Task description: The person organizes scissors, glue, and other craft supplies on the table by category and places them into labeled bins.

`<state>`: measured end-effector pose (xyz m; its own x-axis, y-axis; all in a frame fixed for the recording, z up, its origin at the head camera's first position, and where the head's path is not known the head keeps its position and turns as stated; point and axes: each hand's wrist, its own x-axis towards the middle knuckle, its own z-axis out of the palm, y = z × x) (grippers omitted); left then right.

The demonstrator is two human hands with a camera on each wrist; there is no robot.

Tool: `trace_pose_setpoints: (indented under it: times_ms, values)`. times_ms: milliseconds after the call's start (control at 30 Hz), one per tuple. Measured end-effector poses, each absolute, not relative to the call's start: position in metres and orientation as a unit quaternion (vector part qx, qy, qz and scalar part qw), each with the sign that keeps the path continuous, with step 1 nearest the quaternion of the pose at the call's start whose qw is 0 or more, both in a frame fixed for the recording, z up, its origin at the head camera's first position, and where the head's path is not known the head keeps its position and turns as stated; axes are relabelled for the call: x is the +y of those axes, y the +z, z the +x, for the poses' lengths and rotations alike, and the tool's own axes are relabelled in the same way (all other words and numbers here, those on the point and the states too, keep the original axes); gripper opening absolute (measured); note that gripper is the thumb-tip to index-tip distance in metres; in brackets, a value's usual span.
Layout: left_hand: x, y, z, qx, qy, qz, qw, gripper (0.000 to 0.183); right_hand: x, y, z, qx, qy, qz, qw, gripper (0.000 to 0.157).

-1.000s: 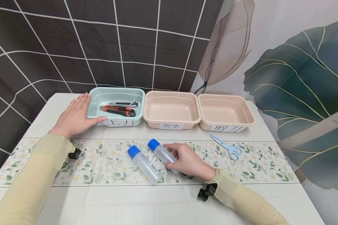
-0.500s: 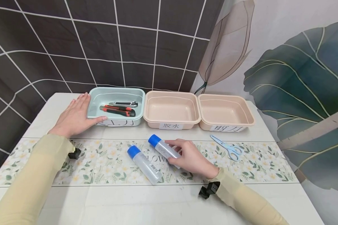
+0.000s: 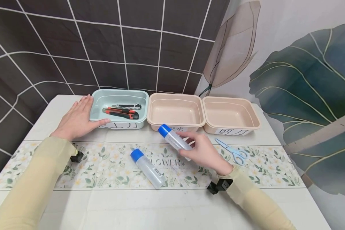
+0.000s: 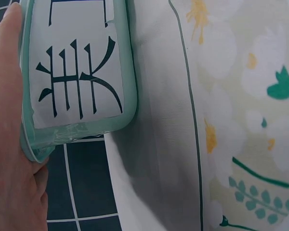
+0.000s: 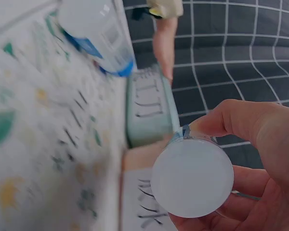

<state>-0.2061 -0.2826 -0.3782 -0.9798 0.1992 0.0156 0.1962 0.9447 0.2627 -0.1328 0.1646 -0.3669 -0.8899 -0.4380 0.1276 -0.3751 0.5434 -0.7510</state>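
Note:
My right hand (image 3: 205, 151) grips a clear glue bottle (image 3: 174, 139) with a blue cap, thumb on one side and fingers on the other. The bottle is tilted above the table, its cap just in front of the middle pink bin (image 3: 176, 123). In the right wrist view the round white base of the held bottle (image 5: 192, 178) faces the camera. A second glue bottle (image 3: 149, 171) lies on the floral strip. With straight fingers my left hand (image 3: 76, 118) rests against the left side of the light blue bin (image 3: 119, 120), thumb along its front rim.
Several utility knives (image 3: 122, 112) lie inside the blue bin. A second pink bin (image 3: 233, 126) closes the row on the right, with light blue scissors (image 3: 233, 151) lying before it. Behind the table (image 3: 149, 207) hangs a dark gridded cloth (image 3: 141, 44).
The held glue bottle has risen from the floral strip and moved forward and slightly right with my right hand. My left hand stays in place on the blue bin.

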Motion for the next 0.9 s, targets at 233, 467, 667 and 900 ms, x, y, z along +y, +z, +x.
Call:
trace_pose_setpoints:
  times_ms: [233,467,667,900]
  values:
    - [-0.283,-0.379,-0.207,0.986,0.133,0.102,0.002,0.120,0.172,-0.350,-0.145,0.871,-0.437,-0.225,0.008,0.056]
    - [-0.284,-0.379,-0.207,0.986,0.133,0.102,-0.001,0.120,0.177,-0.338,-0.158,0.877,-0.433,-0.209,-0.009,0.056]
    - [-0.283,-0.378,-0.208,0.986,0.133,0.102,0.002,0.120,0.183,-0.332,-0.172,0.874,-0.445,-0.196,-0.008,0.055]
    - [-0.284,-0.379,-0.208,0.986,0.131,0.104,0.001,0.120,0.186,-0.326,-0.192,0.872,-0.449,-0.197,-0.006,0.050]
